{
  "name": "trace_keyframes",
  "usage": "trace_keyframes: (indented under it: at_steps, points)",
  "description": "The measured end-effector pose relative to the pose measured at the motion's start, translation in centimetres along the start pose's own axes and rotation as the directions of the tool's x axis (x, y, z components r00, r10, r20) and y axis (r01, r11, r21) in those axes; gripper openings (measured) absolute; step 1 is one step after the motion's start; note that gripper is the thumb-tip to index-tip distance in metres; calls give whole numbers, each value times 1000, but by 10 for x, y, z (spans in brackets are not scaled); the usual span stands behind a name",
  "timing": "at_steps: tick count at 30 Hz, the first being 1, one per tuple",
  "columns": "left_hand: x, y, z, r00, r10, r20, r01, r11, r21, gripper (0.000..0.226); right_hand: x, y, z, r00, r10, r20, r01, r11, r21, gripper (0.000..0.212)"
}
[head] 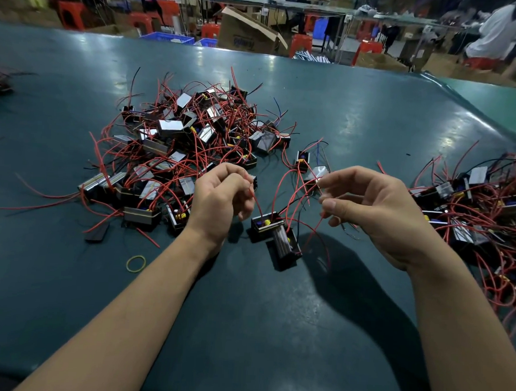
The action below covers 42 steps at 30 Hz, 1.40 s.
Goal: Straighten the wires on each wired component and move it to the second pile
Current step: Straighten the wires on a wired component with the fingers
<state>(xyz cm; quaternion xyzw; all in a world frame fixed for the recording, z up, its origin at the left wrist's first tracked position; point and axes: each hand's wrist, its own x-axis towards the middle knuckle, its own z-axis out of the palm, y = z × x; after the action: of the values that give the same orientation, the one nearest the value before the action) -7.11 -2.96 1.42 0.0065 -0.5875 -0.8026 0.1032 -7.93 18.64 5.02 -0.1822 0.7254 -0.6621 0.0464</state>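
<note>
Two small black box components with red and black wires lie on the green table between my hands. My left hand pinches a red wire that runs down to the nearer-left box. My right hand pinches thin red wires that loop back toward the boxes. A big tangled pile of components sits behind my left hand. A second pile spreads at the right, beside my right wrist.
A yellow rubber band lies on the green table near my left forearm. A flat dark piece lies left of it. Two loose components sit behind my right hand. Cardboard boxes and red stools stand beyond the table.
</note>
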Motion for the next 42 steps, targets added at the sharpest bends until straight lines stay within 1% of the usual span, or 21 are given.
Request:
trace_keyframes:
  at_steps: [4,8,11,13,15,18,21,25,30,35,39,42]
  points:
    - [0,0,0,999,-8,-47,9,1000,28,7,0,1,0,1000,12,-7,-12,1000,-14,24]
    - [1,-1,0,990,45,-136,-27,991,131,5,0,2,0,1000,8,-11,-9,999,-35,23]
    - [2,-3,0,981,78,-177,-49,986,162,22,0,1,0,1000,-2,-9,2,999,-42,23]
    - [3,-4,-1,980,86,-181,-54,983,178,25,0,1,-1,1000,-5,-11,5,999,-40,23]
    - [3,-5,0,976,106,-191,-67,978,198,23,0,1,-1,1000,-5,-13,5,999,-36,22]
    - [3,-6,0,967,129,-222,-80,973,216,6,0,1,-2,1000,-5,-11,5,999,-37,22]
    - [4,-8,-1,960,129,-248,-65,966,250,8,0,1,-2,1000,-6,-14,6,998,-55,22]
    - [5,-7,0,962,137,-235,-73,963,261,17,0,2,-3,1000,-10,-22,9,998,-59,23]
    - [5,-7,-1,953,170,-250,-106,962,250,13,0,2,-5,1000,-5,-22,3,998,-69,23]
    - [3,-5,-1,955,194,-225,-133,957,258,10,0,1,-6,1000,5,-22,-6,998,-68,20]
    - [3,-4,0,956,201,-213,-144,955,258,5,1,4,-8,996,18,-83,-27,994,-109,19]
    - [0,-4,2,971,182,-156,-143,962,231,12,2,8,-8,993,34,-116,-51,988,-144,19]
